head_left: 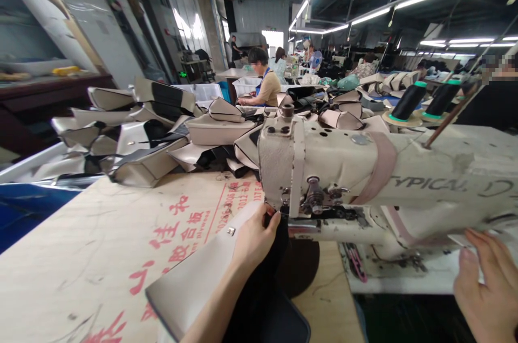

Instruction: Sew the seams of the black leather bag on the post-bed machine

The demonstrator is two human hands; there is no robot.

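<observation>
My left hand (257,232) pinches the edge of a half-sewn handbag just under the head of the sewing machine (327,159). The bag has a pale beige flap (194,283) with a small metal fitting (231,231) and a black side that hangs below my wrist. The stitching spot is hidden behind my fingers and the machine head. At the right edge, my right hand (488,283) is beside the machine base, apart from the bag. Its thumb and fingers hold a thin pale flat piece (457,239), mostly covered by the hand.
A plywood tabletop (101,240) with red printing lies to the left. Behind it is a heap of beige and black bags (218,132). Black thread cones (409,100) stand behind the machine. A co-worker (267,84) sits farther back, and another person (491,95) is at right.
</observation>
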